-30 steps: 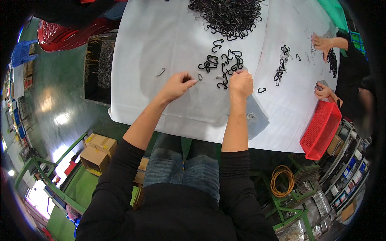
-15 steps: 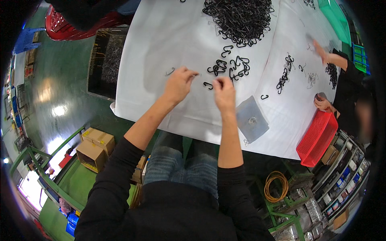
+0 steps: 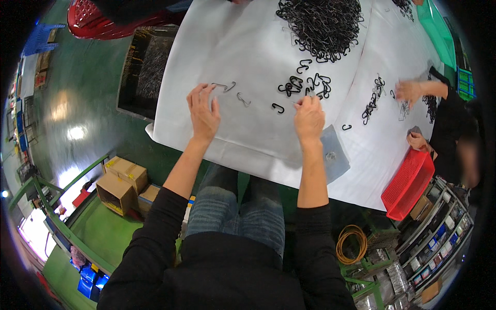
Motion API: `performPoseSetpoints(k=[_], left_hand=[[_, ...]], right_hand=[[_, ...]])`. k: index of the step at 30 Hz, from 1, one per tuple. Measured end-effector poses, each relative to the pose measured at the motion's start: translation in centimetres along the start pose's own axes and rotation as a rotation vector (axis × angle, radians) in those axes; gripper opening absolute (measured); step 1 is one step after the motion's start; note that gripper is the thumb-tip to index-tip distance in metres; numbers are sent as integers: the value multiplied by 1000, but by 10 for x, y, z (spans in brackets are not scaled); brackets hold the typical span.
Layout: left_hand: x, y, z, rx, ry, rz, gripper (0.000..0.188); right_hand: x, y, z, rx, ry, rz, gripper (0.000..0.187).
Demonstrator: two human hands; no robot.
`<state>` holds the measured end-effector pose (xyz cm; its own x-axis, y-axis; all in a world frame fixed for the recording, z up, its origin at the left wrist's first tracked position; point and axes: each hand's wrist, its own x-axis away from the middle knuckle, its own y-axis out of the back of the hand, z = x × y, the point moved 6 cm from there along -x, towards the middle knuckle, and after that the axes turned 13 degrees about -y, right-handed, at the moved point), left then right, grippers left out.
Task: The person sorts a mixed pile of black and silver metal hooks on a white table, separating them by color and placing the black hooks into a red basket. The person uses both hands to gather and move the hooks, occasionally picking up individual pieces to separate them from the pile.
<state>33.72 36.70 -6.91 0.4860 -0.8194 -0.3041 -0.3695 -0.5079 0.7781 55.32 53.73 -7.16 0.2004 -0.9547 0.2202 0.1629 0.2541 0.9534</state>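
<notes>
1. Thin, curved, dark-grey wire hook (image 3: 231,87): it lies on the white-covered counter (image 3: 248,137), at the fingertips of the left hand.
2. Left hand (image 3: 204,116): its fingers are spread, the thumb well apart from the index finger. The index fingertip reaches the near end of that hook; whether it touches or only borders it, I cannot tell.
3. Thin, bent, grey wire piece (image 3: 243,99): on the counter, just right of the first hook.
4. Right hand (image 3: 310,121): its fingers are drawn together and pointed down, beside the black hooks. A small pale bit shows at the fingertips; I cannot tell whether they grip anything.
5. Single thick black J-shaped hook (image 3: 278,108): between the hands, nearer the right.
6. Loose cluster of thick black hooks (image 3: 292,87): just beyond the right hand, with a large heap of black hooks (image 3: 323,28) farther off.
7. Translucent bluish plastic sheet (image 3: 336,160): flat on the counter, partly behind the right forearm.
8. Straggling row of black hooks (image 3: 372,101): farther right, near a co-worker's hand (image 3: 409,92).
9. Red perforated plastic basket (image 3: 411,183): at the counter's right edge.
10. Brown cardboard box (image 3: 126,173) with yellow strips, lower left, and a rack of colourful packages (image 3: 439,222), lower right: any print is too small to read.
</notes>
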Motion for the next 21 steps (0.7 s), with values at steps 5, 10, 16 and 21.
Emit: performPoseSetpoints(k=[5, 10, 16, 21], left_hand=[[43, -44, -57, -19, -272, 205, 60], [41, -94, -79, -118, -575, 506, 61], [-9, -62, 8, -318, -347, 422, 58], [-22, -30, 43, -222, -396, 389, 57]], right_hand=[[21, -1, 34, -505, 53, 142, 23], [20, 35, -17, -431, 25, -145, 32], [51, 59, -102, -195, -36, -55, 77], [76, 37, -127, 70, -146, 186, 109]])
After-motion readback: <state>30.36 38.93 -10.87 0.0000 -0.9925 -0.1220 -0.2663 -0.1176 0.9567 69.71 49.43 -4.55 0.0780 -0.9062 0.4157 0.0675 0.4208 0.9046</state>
